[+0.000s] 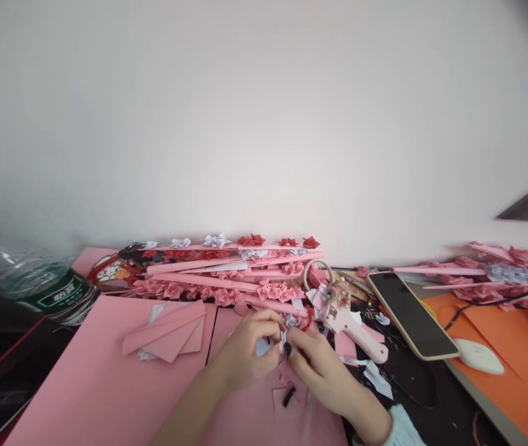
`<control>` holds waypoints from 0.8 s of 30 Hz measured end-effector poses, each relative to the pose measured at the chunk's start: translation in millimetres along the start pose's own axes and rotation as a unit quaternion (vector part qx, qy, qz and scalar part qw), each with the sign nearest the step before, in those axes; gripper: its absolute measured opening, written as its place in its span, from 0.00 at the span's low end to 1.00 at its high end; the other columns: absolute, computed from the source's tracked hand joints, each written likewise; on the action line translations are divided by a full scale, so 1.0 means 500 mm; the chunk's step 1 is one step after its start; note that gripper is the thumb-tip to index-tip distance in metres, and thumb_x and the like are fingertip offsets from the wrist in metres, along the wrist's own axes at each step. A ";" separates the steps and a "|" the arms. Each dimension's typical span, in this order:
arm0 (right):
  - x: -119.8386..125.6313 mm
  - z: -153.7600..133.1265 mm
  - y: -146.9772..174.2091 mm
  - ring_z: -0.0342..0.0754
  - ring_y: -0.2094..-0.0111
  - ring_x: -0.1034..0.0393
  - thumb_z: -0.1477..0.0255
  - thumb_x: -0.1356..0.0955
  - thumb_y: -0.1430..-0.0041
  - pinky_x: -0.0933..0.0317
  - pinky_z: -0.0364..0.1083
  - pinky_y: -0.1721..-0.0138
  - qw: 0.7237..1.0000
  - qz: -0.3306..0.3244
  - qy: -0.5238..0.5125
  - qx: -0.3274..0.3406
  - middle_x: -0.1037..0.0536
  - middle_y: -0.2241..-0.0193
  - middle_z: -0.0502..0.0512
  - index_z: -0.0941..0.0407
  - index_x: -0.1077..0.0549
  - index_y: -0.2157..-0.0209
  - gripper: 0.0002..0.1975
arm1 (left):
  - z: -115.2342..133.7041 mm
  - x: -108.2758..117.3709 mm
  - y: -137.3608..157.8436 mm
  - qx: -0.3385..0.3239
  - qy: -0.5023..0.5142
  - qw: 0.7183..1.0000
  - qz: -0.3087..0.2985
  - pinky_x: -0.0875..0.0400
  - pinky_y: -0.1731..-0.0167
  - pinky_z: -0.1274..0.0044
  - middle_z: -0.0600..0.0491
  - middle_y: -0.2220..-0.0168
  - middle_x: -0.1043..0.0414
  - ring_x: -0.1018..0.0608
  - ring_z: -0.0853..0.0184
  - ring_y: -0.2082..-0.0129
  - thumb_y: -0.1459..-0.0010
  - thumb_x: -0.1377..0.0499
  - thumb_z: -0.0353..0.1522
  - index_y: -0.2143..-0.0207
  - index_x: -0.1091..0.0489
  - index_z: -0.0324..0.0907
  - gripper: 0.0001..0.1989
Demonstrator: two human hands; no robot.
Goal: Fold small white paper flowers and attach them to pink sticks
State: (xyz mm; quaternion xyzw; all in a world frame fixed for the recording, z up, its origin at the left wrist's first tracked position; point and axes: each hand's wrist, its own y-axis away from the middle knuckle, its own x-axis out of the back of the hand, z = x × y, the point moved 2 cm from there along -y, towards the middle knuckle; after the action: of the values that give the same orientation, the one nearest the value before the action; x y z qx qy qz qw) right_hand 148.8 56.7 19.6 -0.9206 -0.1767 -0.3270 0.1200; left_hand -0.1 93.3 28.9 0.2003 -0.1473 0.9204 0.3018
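Observation:
My left hand (pixel 251 348) and my right hand (pixel 316 367) meet above the pink paper, fingers pinched together. Between their fingertips is a small piece of pale folded paper (pixel 283 342), mostly hidden by the fingers. Something dark shows at the right fingertips; I cannot tell what it is. Below the hands, a short black piece (pixel 289 397) lies on the large pink sheet (pixel 240 415). Left of my hands, a fanned stack of pink paper pieces (pixel 171 337) rests on another pink sheet (pixel 106 371).
Pink paper sticks with folded flowers (pixel 227 279) lie along the wall. To the right are a pale pink hot glue gun (pixel 354 331), a tape roll (pixel 316 274), a phone (pixel 413 316), a white mouse (pixel 479 357) and orange paper (pixel 510 353). A plastic bottle (pixel 36 279) is at left.

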 end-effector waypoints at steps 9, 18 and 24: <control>-0.001 -0.004 0.001 0.41 0.78 0.45 0.81 0.44 0.45 0.54 0.42 0.75 0.999 -0.011 0.037 -0.013 0.41 0.79 0.45 0.55 0.44 0.74 0.08 | -0.011 -0.011 0.004 -0.006 -0.024 0.999 0.020 0.35 0.65 0.78 0.52 0.67 0.34 0.30 0.69 0.68 0.53 0.49 0.21 0.80 0.40 0.39 0.07; 0.002 -0.007 -0.002 0.41 0.78 0.43 0.82 0.43 0.44 0.52 0.41 0.76 1.000 0.010 0.019 -0.009 0.37 0.79 0.46 0.56 0.40 0.74 0.09 | 0.009 0.001 0.002 0.003 -0.038 0.999 0.002 0.35 0.67 0.79 0.52 0.68 0.34 0.31 0.69 0.68 0.51 0.49 0.22 0.78 0.39 0.40 0.07; -0.001 -0.003 -0.002 0.41 0.79 0.45 0.82 0.43 0.45 0.53 0.41 0.77 0.999 -0.002 0.026 -0.019 0.40 0.80 0.45 0.56 0.42 0.75 0.08 | -0.005 -0.007 0.006 -0.005 -0.053 0.998 0.017 0.36 0.67 0.80 0.53 0.67 0.35 0.31 0.70 0.68 0.52 0.50 0.21 0.78 0.40 0.40 0.07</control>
State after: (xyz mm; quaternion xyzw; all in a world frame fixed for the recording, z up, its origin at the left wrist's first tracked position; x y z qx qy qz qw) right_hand 147.3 57.1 20.4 -0.9136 -0.1687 -0.3542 0.1067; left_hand 0.1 90.1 24.7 0.2449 -0.1716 0.9126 0.2787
